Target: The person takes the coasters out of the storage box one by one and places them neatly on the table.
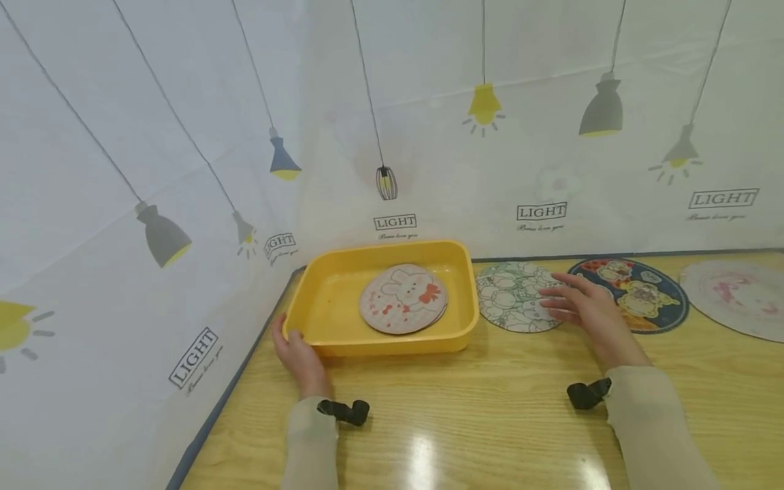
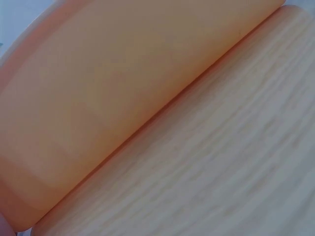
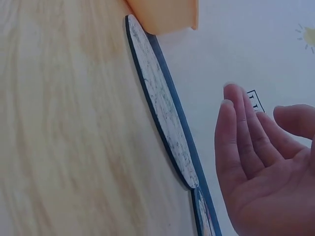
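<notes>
A yellow plastic tray stands on the wooden table near the wall corner. My left hand grips its front left corner, the thumb by the rim and fingers along the outer side. In the left wrist view the tray's wall fills the upper part. Inside the tray lies a round mat with a rabbit and red bow, with another edge peeking out beneath. My right hand hovers with loosely extended fingers over a round green-and-white patterned mat; the right wrist view shows it holding nothing.
Right of the patterned mat lie a dark blue round mat with cartoon bears and a pale pink one, in a row along the wall. White sheeting printed with lamps covers the walls behind and at left.
</notes>
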Demonstrator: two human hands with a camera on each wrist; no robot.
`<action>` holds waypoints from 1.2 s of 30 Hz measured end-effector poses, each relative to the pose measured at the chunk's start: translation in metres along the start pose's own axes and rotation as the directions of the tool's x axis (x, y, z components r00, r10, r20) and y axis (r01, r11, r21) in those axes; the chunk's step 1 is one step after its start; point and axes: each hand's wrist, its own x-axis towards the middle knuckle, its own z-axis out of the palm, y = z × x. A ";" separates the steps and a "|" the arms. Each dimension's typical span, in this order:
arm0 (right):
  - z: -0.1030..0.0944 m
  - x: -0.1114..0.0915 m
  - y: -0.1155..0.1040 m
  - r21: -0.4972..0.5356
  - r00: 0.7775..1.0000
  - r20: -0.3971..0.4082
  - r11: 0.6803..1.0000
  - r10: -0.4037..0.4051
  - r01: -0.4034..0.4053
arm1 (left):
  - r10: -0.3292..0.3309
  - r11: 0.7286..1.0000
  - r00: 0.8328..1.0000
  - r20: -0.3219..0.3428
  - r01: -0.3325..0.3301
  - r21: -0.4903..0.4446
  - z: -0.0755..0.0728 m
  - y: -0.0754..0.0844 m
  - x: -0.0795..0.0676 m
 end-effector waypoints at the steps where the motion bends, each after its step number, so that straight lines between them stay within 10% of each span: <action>1: 0.001 0.000 -0.001 -0.006 1.000 -0.004 1.000 0.001 -0.001 | -0.002 1.000 1.000 0.005 0.002 0.002 0.001 0.002 -0.002; 36: 0.025 -0.001 -0.023 -0.020 0.994 -0.003 0.993 -0.113 0.113 | 0.000 0.999 1.000 -0.011 0.001 0.042 -0.002 -0.009 0.006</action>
